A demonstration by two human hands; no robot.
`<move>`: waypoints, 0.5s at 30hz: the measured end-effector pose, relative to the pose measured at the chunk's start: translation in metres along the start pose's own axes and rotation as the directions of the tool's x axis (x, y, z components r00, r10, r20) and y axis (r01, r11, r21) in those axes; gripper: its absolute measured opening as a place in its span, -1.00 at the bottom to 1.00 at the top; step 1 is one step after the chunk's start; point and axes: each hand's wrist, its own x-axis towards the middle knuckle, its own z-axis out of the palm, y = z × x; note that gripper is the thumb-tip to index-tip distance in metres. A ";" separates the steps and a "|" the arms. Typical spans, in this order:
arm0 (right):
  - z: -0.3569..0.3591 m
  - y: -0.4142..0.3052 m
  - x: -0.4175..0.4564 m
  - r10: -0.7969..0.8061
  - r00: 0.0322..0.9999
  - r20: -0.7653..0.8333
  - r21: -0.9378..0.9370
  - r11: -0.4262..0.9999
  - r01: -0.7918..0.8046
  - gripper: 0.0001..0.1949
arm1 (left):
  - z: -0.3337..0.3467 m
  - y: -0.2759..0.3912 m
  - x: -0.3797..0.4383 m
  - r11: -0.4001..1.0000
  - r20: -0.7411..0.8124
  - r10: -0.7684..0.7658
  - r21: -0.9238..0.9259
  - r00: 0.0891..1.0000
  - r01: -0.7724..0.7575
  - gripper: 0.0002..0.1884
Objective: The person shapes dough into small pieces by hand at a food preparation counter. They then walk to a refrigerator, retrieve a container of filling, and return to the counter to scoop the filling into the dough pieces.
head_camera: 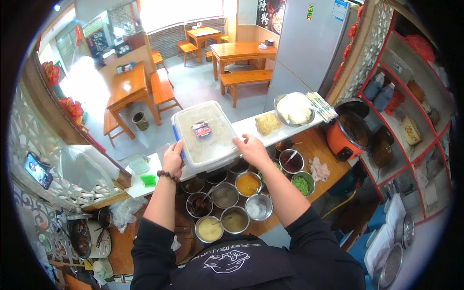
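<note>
A large lidded plastic container (214, 148) lies over the white counter ledge, beyond the seasoning bowls. Its translucent lid carries a small printed label, and a blue clip shows on the left side. My left hand (173, 161) grips the near left side, thumb up by the clip, with a beaded bracelet at the wrist. At the near right corner, my right hand (255, 150) holds the edge with the thumb on the rim; its other fingers are partly hidden. Below the container stand metal bowls, among them an orange sauce bowl (248, 183) and a dark chili bowl (199, 204).
On the ledge (246, 127) rest a yellowish lump (267, 124), a metal bowl of white food (294, 108) and wrapped chopsticks (322, 106). An orange cooker (344, 136) stands right. A green box (148, 180) sits left, near a mounted phone (38, 170).
</note>
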 end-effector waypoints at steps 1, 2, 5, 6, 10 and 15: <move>0.004 0.003 0.004 -0.034 0.999 0.026 -0.027 0.999 0.034 -0.24 | -0.001 -0.001 -0.002 1.000 -0.001 -0.011 -0.027 1.000 0.011 -0.66; 0.006 0.005 0.007 -0.070 0.997 0.031 -0.043 0.997 0.071 -0.26 | -0.003 -0.002 -0.003 0.998 0.001 -0.023 -0.052 1.000 0.023 -0.67; 0.011 0.007 0.014 -0.165 0.986 0.035 -0.094 0.981 0.168 -0.35 | -0.052 -0.035 0.025 0.999 0.012 -0.021 0.034 1.000 0.020 -0.71; 0.011 0.011 0.018 -0.183 0.983 0.023 -0.118 0.976 0.184 -0.38 | -0.040 -0.041 0.023 0.994 -0.017 -0.026 -0.110 1.000 0.024 -0.68; 0.006 0.012 0.024 -0.216 0.976 0.000 -0.114 0.970 0.214 -0.46 | -0.019 -0.045 0.017 0.988 -0.191 0.146 0.075 0.971 -0.134 -0.62; 0.004 0.011 0.027 -0.225 0.974 0.007 -0.122 0.967 0.224 -0.52 | -0.018 -0.036 0.019 0.875 -0.223 0.342 0.430 0.913 -0.223 -0.58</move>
